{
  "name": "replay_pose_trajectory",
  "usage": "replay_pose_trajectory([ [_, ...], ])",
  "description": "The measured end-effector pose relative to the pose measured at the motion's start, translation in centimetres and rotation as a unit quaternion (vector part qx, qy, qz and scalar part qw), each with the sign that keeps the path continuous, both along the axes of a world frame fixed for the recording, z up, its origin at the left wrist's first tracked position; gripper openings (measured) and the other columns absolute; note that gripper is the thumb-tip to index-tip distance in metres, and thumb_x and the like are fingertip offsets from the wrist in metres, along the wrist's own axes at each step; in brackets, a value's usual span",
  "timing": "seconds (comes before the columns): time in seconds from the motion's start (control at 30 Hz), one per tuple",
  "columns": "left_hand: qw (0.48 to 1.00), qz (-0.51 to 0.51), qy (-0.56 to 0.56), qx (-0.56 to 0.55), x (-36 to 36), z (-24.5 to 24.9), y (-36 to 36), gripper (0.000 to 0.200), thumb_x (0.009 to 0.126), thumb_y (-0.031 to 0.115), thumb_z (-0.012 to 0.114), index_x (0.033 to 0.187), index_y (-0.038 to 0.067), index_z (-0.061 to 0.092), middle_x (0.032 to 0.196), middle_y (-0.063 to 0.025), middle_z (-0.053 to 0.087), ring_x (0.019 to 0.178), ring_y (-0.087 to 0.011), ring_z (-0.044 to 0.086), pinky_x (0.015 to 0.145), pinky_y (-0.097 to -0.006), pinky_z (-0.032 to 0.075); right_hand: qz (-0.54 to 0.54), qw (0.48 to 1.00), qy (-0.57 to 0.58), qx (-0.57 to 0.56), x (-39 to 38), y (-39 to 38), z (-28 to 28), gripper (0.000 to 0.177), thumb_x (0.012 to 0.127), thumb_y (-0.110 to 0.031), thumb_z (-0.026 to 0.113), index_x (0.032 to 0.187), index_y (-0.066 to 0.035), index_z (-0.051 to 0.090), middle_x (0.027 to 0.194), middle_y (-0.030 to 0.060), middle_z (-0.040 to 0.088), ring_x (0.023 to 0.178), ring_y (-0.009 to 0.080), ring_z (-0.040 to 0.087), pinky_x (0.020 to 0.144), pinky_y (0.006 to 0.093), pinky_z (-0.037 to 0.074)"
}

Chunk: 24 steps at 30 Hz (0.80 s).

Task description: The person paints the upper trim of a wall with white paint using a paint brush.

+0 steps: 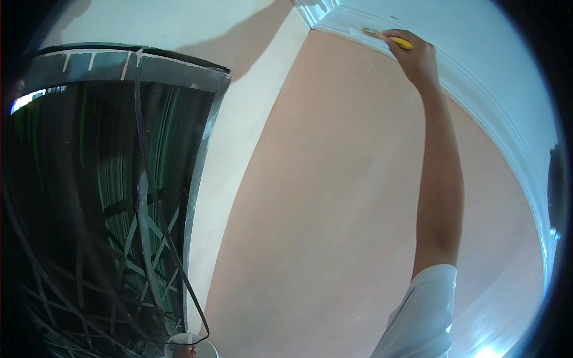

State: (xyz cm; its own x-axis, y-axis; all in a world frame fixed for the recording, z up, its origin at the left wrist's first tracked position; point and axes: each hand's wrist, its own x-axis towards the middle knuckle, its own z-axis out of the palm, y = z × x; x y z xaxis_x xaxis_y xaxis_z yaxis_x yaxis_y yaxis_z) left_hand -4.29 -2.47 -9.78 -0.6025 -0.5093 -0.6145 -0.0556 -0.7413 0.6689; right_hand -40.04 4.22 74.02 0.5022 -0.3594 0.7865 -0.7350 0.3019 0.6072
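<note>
Up at the white cornice (477, 98), my right hand (419, 58) is closed around a paintbrush (376, 34) with a yellow handle. The bristle end points left and lies against or very close to the moulding; the exact contact is too small to tell. My right arm is stretched high across the view. At the bottom edge, part of a white bucket (208, 350) shows. A small piece of my left hand (192, 352) appears at it, fingers seemingly hooked over its rim. Most of that hand is out of frame.
A pinkish-beige wall (322, 179) lies below the cornice, meeting a cream wall (239, 137) at the corner. On the left is a dark window with a grey frame (206, 134), bars and paint drips. A black cable (173, 250) hangs before it, looping near the bucket.
</note>
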Motion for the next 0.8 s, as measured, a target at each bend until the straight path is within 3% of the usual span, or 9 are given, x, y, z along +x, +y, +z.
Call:
replay_pose_trajectory([
  [0.1,0.997,0.013,0.031,-0.062,0.1,0.0,0.9,0.017,0.09,0.017,0.047,0.079,0.005,0.053,0.052,-0.0008,0.041,0.039,-0.0112,0.035,0.035,-0.0291,0.022,-0.026,0.996,-0.09,0.003,1.7,-3.1,-0.7,0.019,0.087,-0.019,0.071,0.1,-0.006,0.072,0.078,0.0072,0.07,0.062,0.0134,0.059,0.061,0.0261,0.049],
  [0.2,0.991,-0.043,-0.104,-0.073,0.0,-3.5,-0.4,0.022,0.096,0.034,0.053,0.097,0.012,0.056,0.066,-0.0065,0.051,0.04,-0.0149,0.035,0.037,-0.0307,0.032,-0.033,0.996,-0.084,0.014,0.6,-5.4,0.0,0.018,0.086,-0.018,0.07,0.099,-0.006,0.072,0.079,0.0093,0.07,0.064,0.0175,0.062,0.063,0.0284,0.051],
  [0.3,0.983,-0.063,-0.147,-0.095,0.1,-4.1,0.0,0.022,0.096,0.031,0.054,0.096,0.009,0.055,0.069,-0.0054,0.051,0.041,-0.0143,0.035,0.038,-0.0309,0.032,-0.005,0.998,-0.046,0.043,-1.5,-5.7,1.0,0.016,0.085,-0.013,0.068,0.099,-0.006,0.071,0.084,0.0112,0.071,0.069,0.025,0.066,0.067,0.0317,0.053],
  [0.37,0.991,-0.034,-0.104,-0.079,0.2,-3.0,0.7,0.02,0.094,0.027,0.052,0.09,0.007,0.055,0.063,-0.0039,0.048,0.041,-0.0132,0.035,0.037,-0.0301,0.029,0.004,0.999,-0.002,0.046,-2.5,-5.3,1.3,0.016,0.084,-0.012,0.068,0.099,-0.006,0.071,0.086,0.0115,0.071,0.071,0.0271,0.067,0.068,0.0331,0.054],
  [0.57,0.997,-0.023,-0.05,-0.046,-0.2,1.6,1.3,0.017,0.091,0.021,0.049,0.083,0.006,0.054,0.056,-0.0014,0.044,0.039,-0.0121,0.036,0.036,-0.0294,0.026,-0.043,0.997,-0.049,0.039,-1.6,-2.5,0.8,0.017,0.084,-0.011,0.069,0.1,-0.005,0.07,0.088,0.0119,0.071,0.074,0.0273,0.068,0.068,0.0342,0.054],
  [0.8,0.997,-0.048,-0.063,-0.012,-0.6,3.6,0.3,0.016,0.089,0.019,0.048,0.081,0.007,0.054,0.053,0.0002,0.043,0.039,-0.0119,0.036,0.035,-0.0295,0.026,-0.073,0.996,-0.004,0.05,-1.0,0.6,0.5,0.017,0.089,-0.015,0.067,0.101,-0.003,0.069,0.091,0.0096,0.072,0.076,0.0229,0.068,0.072,0.0303,0.055],
])
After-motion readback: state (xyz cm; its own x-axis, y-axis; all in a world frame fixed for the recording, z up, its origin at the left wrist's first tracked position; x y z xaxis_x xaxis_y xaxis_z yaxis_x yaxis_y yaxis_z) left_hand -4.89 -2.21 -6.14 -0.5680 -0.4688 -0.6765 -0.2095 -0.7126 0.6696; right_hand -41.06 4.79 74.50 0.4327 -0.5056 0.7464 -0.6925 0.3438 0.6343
